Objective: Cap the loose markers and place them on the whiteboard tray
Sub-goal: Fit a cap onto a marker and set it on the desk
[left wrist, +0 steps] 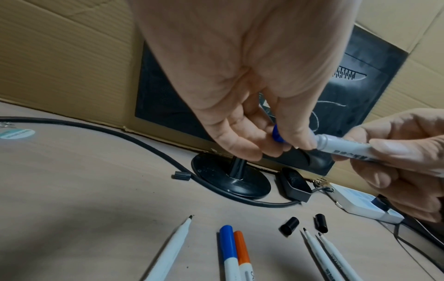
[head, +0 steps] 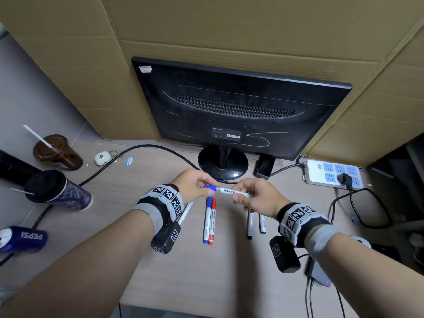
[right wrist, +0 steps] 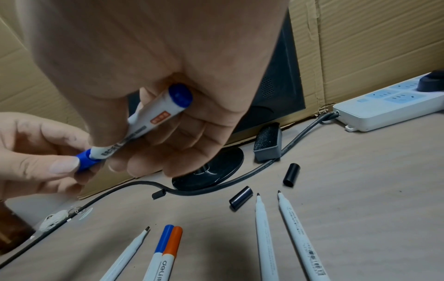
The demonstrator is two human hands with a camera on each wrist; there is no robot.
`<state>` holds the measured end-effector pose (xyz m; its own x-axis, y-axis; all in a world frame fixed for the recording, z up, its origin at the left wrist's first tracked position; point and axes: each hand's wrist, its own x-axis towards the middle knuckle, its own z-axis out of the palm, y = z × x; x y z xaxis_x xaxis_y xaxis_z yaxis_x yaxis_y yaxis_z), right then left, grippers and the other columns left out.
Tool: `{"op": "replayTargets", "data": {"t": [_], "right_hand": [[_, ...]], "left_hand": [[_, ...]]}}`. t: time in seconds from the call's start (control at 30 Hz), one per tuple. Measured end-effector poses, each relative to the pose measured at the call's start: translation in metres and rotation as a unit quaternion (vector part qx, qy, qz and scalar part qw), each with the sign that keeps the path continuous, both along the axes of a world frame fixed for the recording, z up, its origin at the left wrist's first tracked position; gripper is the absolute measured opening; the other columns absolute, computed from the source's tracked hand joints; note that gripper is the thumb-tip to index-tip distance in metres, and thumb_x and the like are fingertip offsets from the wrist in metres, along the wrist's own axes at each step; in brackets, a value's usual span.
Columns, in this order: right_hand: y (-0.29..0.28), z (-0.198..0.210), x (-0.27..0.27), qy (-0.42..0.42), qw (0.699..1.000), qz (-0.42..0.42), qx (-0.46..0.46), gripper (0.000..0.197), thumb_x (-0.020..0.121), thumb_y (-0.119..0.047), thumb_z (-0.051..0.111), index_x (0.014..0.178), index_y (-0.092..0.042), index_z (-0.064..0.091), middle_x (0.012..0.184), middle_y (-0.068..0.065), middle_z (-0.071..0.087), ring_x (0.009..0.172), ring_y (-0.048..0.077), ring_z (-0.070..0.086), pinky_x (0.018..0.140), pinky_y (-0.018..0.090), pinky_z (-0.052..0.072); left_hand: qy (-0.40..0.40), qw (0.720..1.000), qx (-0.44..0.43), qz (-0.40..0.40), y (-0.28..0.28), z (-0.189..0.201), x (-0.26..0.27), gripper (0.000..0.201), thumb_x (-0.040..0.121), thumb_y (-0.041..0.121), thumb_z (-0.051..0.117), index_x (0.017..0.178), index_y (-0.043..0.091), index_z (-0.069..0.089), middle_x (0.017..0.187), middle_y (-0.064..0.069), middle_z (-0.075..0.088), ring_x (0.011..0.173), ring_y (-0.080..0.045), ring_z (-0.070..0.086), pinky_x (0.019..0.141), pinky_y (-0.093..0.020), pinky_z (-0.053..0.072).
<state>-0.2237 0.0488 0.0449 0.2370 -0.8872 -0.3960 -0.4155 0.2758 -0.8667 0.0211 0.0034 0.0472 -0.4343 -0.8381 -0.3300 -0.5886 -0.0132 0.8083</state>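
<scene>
My left hand (head: 210,189) pinches a blue cap (head: 211,187) (left wrist: 277,136) (right wrist: 85,159) at the tip end of a white marker (head: 234,192) (left wrist: 346,148) (right wrist: 144,123). My right hand (head: 238,196) grips that marker's barrel, level above the desk. Below lie a blue-capped marker (head: 208,219) and a red-capped marker (head: 213,220) side by side. Three uncapped markers rest on the desk: one on the left (left wrist: 173,249) and two on the right (right wrist: 264,228) (right wrist: 298,233). Two black caps (right wrist: 241,197) (right wrist: 291,175) lie loose beyond the right pair. A smaller dark cap (right wrist: 158,194) sits by the cable.
A black monitor (head: 229,106) stands on its round base (head: 222,164) just behind my hands, before cardboard sheets. A black eraser (head: 263,167) and a white power strip (head: 332,174) lie at the right. A black cable (head: 146,148), two cups (head: 57,152) (head: 57,191) and a Pepsi can (head: 23,238) are at the left.
</scene>
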Motion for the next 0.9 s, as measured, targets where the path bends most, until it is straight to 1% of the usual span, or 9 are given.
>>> {"op": "replayTargets", "data": {"t": [0.07,0.17,0.27,0.4,0.5,0.6,0.67,0.77,0.9], "right_hand": [[0.0,0.001,-0.003,-0.002,1.0,-0.003,0.002,0.01,0.093,-0.012,0.078,0.094,-0.022,0.074,0.077,0.003,0.074,0.06,0.019,0.062,0.055,0.025,0.053],[-0.001,0.002,-0.006,0.004,1.0,-0.014,0.003,0.01,0.092,-0.015,0.079,0.094,-0.024,0.076,0.083,0.008,0.078,0.065,0.02,0.064,0.059,0.026,0.054],[-0.002,0.002,-0.007,0.006,1.0,-0.019,0.002,0.009,0.091,-0.017,0.08,0.094,-0.024,0.076,0.079,0.002,0.078,0.064,0.018,0.064,0.062,0.028,0.056],[-0.002,0.002,-0.003,0.013,1.0,-0.014,0.001,0.007,0.091,-0.017,0.08,0.095,-0.022,0.078,0.075,-0.001,0.077,0.062,0.018,0.064,0.062,0.031,0.058],[-0.004,0.003,-0.002,0.019,1.0,-0.015,-0.005,0.004,0.092,-0.019,0.08,0.093,-0.023,0.08,0.075,-0.001,0.078,0.063,0.018,0.065,0.065,0.034,0.059],[-0.007,0.007,-0.002,0.025,1.0,0.0,-0.014,0.011,0.093,-0.022,0.078,0.084,-0.027,0.08,0.075,0.0,0.08,0.062,0.016,0.064,0.063,0.033,0.058],[-0.009,0.009,-0.001,0.03,0.999,0.003,-0.018,0.015,0.094,-0.023,0.077,0.08,-0.027,0.08,0.075,0.001,0.079,0.06,0.016,0.062,0.063,0.032,0.057],[-0.011,0.01,-0.002,0.046,0.999,0.01,-0.019,0.017,0.094,-0.025,0.076,0.078,-0.024,0.081,0.076,0.004,0.079,0.058,0.015,0.062,0.064,0.033,0.057],[-0.011,0.014,-0.005,0.055,0.998,0.012,-0.015,0.016,0.094,-0.02,0.075,0.081,-0.013,0.081,0.069,0.002,0.076,0.053,0.012,0.06,0.06,0.026,0.054]], "left_hand": [[-0.005,1.0,0.003,-0.014,-0.001,-0.002,-0.001,0.024,0.087,0.016,0.077,0.094,0.04,0.077,0.092,0.003,0.081,0.089,-0.014,0.076,0.092,-0.03,0.059],[0.0,1.0,0.005,-0.027,-0.002,-0.003,-0.001,0.023,0.091,0.018,0.073,0.103,0.038,0.078,0.098,0.005,0.081,0.092,-0.014,0.076,0.094,-0.033,0.059],[0.004,1.0,0.007,-0.027,-0.001,-0.004,-0.003,0.022,0.091,0.018,0.074,0.107,0.032,0.079,0.096,0.008,0.081,0.09,-0.007,0.076,0.092,-0.03,0.059],[0.007,1.0,0.011,-0.02,-0.001,-0.008,-0.008,0.024,0.085,0.019,0.078,0.105,0.032,0.081,0.094,0.006,0.081,0.09,-0.009,0.076,0.094,-0.033,0.059],[0.012,1.0,0.002,-0.013,-0.004,-0.008,-0.01,0.024,0.085,0.015,0.079,0.104,0.029,0.082,0.091,0.005,0.081,0.084,-0.007,0.075,0.087,-0.024,0.057],[0.025,1.0,0.002,-0.016,-0.007,-0.007,-0.01,0.024,0.086,0.009,0.079,0.1,0.028,0.082,0.089,0.0,0.081,0.078,-0.005,0.074,0.077,-0.013,0.053],[0.027,1.0,-0.002,-0.013,-0.008,-0.006,-0.011,0.025,0.085,0.007,0.079,0.099,0.027,0.083,0.088,-0.001,0.08,0.075,-0.003,0.073,0.074,-0.012,0.052],[0.03,1.0,-0.008,-0.004,-0.007,-0.009,-0.014,0.024,0.083,0.005,0.08,0.102,0.019,0.083,0.084,0.0,0.077,0.07,-0.001,0.07,0.072,-0.011,0.051],[0.023,1.0,-0.017,0.004,-0.005,-0.012,-0.018,0.024,0.082,0.009,0.083,0.101,0.023,0.084,0.08,0.005,0.075,0.07,-0.001,0.067,0.074,-0.013,0.051]]}}
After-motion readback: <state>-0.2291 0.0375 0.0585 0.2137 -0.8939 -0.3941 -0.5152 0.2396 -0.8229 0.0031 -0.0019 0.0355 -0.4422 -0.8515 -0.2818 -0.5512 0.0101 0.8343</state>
